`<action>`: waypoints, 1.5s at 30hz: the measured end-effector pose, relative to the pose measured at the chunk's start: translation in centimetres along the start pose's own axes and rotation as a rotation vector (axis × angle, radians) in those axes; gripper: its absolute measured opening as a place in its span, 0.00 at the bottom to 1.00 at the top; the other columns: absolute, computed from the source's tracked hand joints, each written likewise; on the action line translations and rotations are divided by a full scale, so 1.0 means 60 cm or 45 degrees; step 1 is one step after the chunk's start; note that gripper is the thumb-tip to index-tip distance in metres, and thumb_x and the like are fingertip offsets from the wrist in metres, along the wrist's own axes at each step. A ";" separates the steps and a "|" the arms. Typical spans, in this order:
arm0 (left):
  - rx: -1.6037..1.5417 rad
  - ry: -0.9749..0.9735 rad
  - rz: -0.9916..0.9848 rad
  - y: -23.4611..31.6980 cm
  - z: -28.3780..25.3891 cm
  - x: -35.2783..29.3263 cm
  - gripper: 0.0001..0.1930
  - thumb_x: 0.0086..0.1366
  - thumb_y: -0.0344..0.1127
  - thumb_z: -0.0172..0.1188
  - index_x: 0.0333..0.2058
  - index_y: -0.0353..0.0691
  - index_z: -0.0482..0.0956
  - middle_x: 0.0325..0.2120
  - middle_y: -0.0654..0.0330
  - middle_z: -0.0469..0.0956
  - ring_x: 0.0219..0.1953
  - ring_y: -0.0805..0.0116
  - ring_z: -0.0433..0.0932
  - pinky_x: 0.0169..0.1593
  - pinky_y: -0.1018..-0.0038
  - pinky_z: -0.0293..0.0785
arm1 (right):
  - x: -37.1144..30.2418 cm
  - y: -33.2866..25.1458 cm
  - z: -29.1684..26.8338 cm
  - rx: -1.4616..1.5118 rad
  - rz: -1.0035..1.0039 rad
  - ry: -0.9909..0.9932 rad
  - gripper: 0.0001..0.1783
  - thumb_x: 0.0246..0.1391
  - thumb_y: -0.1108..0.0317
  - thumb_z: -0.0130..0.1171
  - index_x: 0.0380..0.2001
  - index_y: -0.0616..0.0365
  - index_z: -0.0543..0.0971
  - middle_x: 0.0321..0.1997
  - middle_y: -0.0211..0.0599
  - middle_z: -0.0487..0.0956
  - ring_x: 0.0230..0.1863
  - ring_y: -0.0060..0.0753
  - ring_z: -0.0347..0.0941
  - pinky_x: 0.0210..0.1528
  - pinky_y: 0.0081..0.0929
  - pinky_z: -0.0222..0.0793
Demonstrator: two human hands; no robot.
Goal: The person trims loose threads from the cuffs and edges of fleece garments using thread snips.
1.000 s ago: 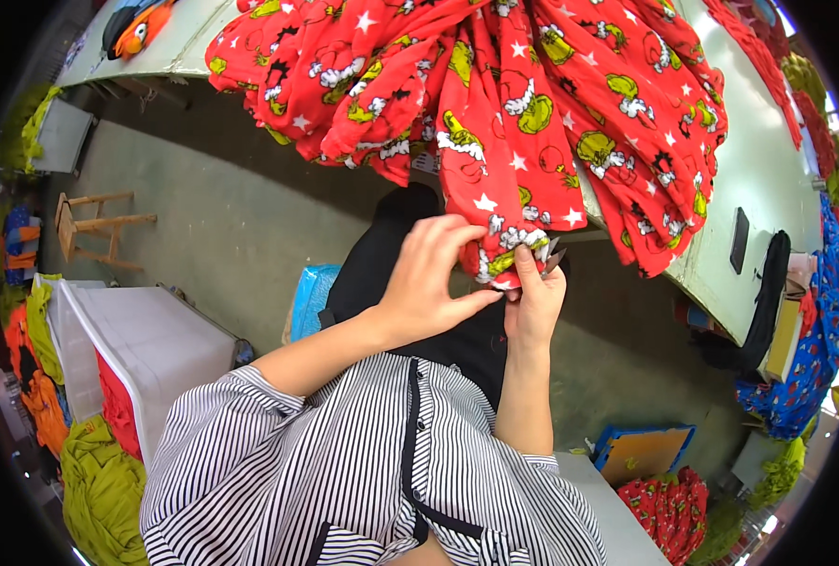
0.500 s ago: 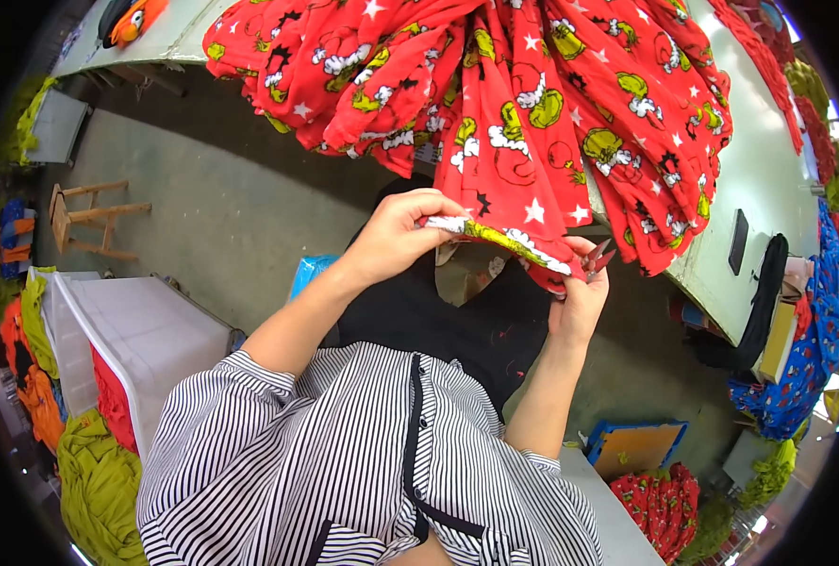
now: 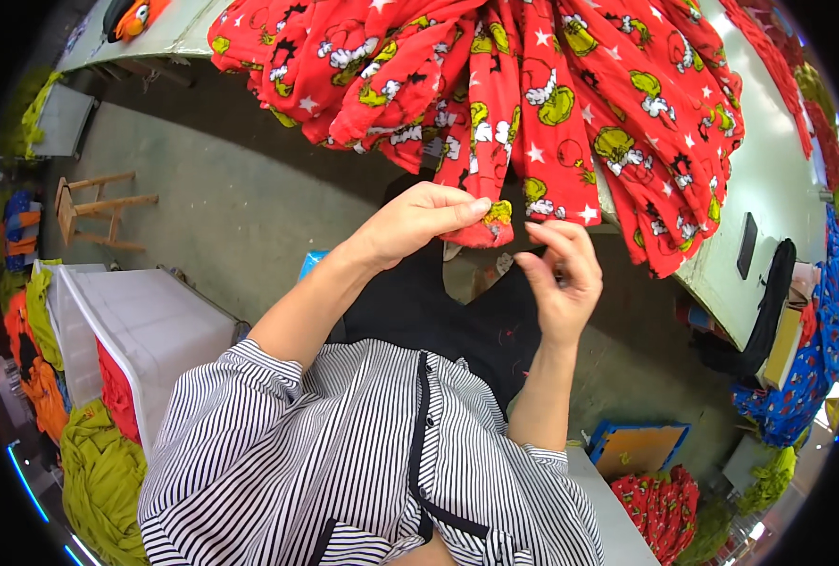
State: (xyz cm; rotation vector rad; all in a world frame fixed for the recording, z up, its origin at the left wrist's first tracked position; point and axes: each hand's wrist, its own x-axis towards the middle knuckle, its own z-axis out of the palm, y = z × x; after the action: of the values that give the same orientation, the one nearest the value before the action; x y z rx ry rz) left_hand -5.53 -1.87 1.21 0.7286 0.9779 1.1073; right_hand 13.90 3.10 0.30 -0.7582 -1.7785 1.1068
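Note:
A red fleece fabric point(image 3: 551, 104) printed with green characters and white stars hangs in folds off the table edge toward me. My left hand point(image 3: 424, 222) pinches a bottom corner of it between thumb and fingers, with the green-printed edge showing at the fingertips. Just to the right, my right hand point(image 3: 565, 278) is raised with curled fingers, its fingertips close to the hanging hem. A small dark piece of the thread snips point(image 3: 560, 276) shows inside its curl; the blades are hidden.
The pale green table point(image 3: 768, 217) curves along the right, with a dark flat object point(image 3: 747, 245) on it. At left stand a white plastic bin point(image 3: 169, 325) and a wooden stool point(image 3: 99, 209). Olive fabric point(image 3: 103, 472) lies lower left; a blue-framed board point(image 3: 638, 448) stands lower right.
The hem was stretched between both hands; my right hand has let go of it and its fingers have opened somewhat. The left still holds a corner, now folded together. The snips' blades have turned from sight.

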 end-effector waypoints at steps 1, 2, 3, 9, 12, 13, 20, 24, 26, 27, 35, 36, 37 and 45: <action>0.031 0.006 0.040 -0.005 -0.001 0.001 0.15 0.63 0.42 0.51 0.32 0.34 0.78 0.23 0.69 0.75 0.27 0.85 0.69 0.31 0.86 0.64 | 0.006 -0.015 0.018 -0.047 0.043 -0.015 0.18 0.34 0.78 0.67 0.34 0.60 0.79 0.31 0.28 0.71 0.21 0.13 0.61 0.20 0.12 0.57; 0.033 0.002 0.041 -0.010 0.000 0.003 0.15 0.63 0.42 0.51 0.32 0.34 0.78 0.23 0.69 0.75 0.27 0.85 0.69 0.31 0.86 0.64 | 0.012 -0.024 0.032 -0.093 0.000 -0.007 0.16 0.34 0.79 0.67 0.33 0.61 0.79 0.29 0.29 0.70 0.21 0.14 0.63 0.22 0.13 0.60; 0.097 -0.016 0.098 -0.020 -0.002 0.006 0.14 0.63 0.39 0.51 0.32 0.33 0.78 0.25 0.68 0.73 0.28 0.84 0.67 0.31 0.85 0.63 | 0.014 -0.016 0.041 -0.124 -0.058 0.032 0.14 0.35 0.79 0.66 0.31 0.61 0.78 0.29 0.29 0.70 0.22 0.14 0.63 0.22 0.13 0.60; 0.185 -0.005 0.142 -0.010 0.003 0.002 0.13 0.63 0.37 0.51 0.34 0.31 0.77 0.29 0.66 0.72 0.31 0.82 0.66 0.32 0.84 0.62 | 0.001 -0.014 0.035 0.477 0.231 0.057 0.09 0.37 0.83 0.61 0.27 0.64 0.77 0.29 0.31 0.72 0.25 0.16 0.64 0.27 0.14 0.59; 0.079 0.040 0.133 -0.012 0.003 0.001 0.14 0.63 0.40 0.52 0.33 0.33 0.78 0.23 0.69 0.74 0.27 0.84 0.68 0.32 0.85 0.66 | -0.004 -0.017 0.017 0.185 0.187 0.003 0.12 0.37 0.82 0.62 0.30 0.64 0.77 0.32 0.33 0.73 0.25 0.16 0.63 0.27 0.13 0.59; 0.065 0.039 0.109 -0.009 0.000 0.000 0.13 0.62 0.39 0.52 0.34 0.33 0.78 0.24 0.68 0.75 0.27 0.84 0.69 0.32 0.85 0.67 | -0.005 -0.018 0.012 0.143 0.132 0.053 0.17 0.34 0.81 0.64 0.34 0.63 0.77 0.35 0.33 0.74 0.25 0.16 0.62 0.26 0.13 0.59; 0.028 0.038 0.119 -0.006 0.002 0.004 0.14 0.61 0.42 0.53 0.35 0.37 0.79 0.18 0.72 0.68 0.20 0.86 0.60 0.23 0.86 0.54 | -0.015 -0.005 -0.001 -0.330 -0.130 0.069 0.23 0.29 0.82 0.63 0.37 0.59 0.79 0.32 0.37 0.75 0.30 0.30 0.71 0.32 0.23 0.67; 0.011 0.008 0.114 -0.010 -0.001 0.006 0.14 0.62 0.41 0.53 0.35 0.36 0.79 0.19 0.72 0.68 0.20 0.86 0.60 0.23 0.86 0.55 | -0.004 -0.001 0.019 -0.377 -0.301 0.098 0.21 0.29 0.81 0.64 0.35 0.58 0.80 0.30 0.34 0.75 0.28 0.29 0.71 0.29 0.23 0.66; 0.012 -0.049 0.097 -0.009 -0.006 0.006 0.14 0.63 0.39 0.52 0.34 0.32 0.77 0.27 0.65 0.77 0.29 0.83 0.72 0.35 0.84 0.69 | -0.001 -0.004 0.021 -0.373 -0.318 0.080 0.21 0.28 0.81 0.64 0.34 0.57 0.80 0.30 0.34 0.76 0.27 0.29 0.71 0.29 0.22 0.66; 0.013 -0.047 0.097 -0.006 -0.005 0.005 0.14 0.63 0.39 0.52 0.34 0.32 0.77 0.27 0.65 0.77 0.29 0.83 0.72 0.35 0.84 0.69 | 0.000 -0.004 0.022 -0.372 -0.334 0.061 0.20 0.28 0.81 0.64 0.33 0.57 0.80 0.29 0.33 0.76 0.26 0.29 0.71 0.29 0.22 0.66; 0.026 0.023 0.015 -0.008 -0.001 0.004 0.09 0.58 0.33 0.57 0.34 0.33 0.77 0.28 0.67 0.73 0.28 0.82 0.69 0.32 0.84 0.64 | 0.015 -0.004 -0.013 0.336 0.179 -0.060 0.31 0.29 0.79 0.64 0.45 0.65 0.70 0.44 0.32 0.69 0.21 0.12 0.54 0.26 0.11 0.57; 0.180 -0.015 0.119 -0.013 -0.003 0.003 0.09 0.56 0.30 0.59 0.35 0.33 0.77 0.29 0.66 0.73 0.29 0.81 0.70 0.33 0.83 0.65 | 0.027 -0.016 -0.002 0.375 0.321 -0.121 0.33 0.29 0.80 0.64 0.47 0.64 0.69 0.46 0.29 0.69 0.19 0.11 0.53 0.24 0.11 0.55; 0.333 -0.063 0.228 -0.014 -0.003 0.003 0.10 0.54 0.28 0.61 0.36 0.33 0.77 0.30 0.65 0.74 0.31 0.80 0.71 0.35 0.82 0.67 | 0.033 -0.014 0.002 0.313 0.370 -0.190 0.31 0.28 0.81 0.64 0.45 0.63 0.71 0.43 0.28 0.71 0.18 0.12 0.53 0.23 0.11 0.55; 1.123 0.622 1.262 -0.024 0.001 0.004 0.12 0.38 0.15 0.54 0.19 0.39 0.63 0.19 0.61 0.66 0.24 0.62 0.67 0.40 0.66 0.66 | 0.013 -0.007 0.034 -0.348 -0.347 0.316 0.10 0.34 0.83 0.63 0.21 0.59 0.74 0.25 0.31 0.68 0.15 0.15 0.58 0.16 0.13 0.53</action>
State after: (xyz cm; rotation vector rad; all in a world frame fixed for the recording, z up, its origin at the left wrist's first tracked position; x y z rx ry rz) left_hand -4.87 -2.05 -0.09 1.8419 1.6189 1.7553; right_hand 11.68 2.85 0.51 -0.7508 -1.7735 0.5716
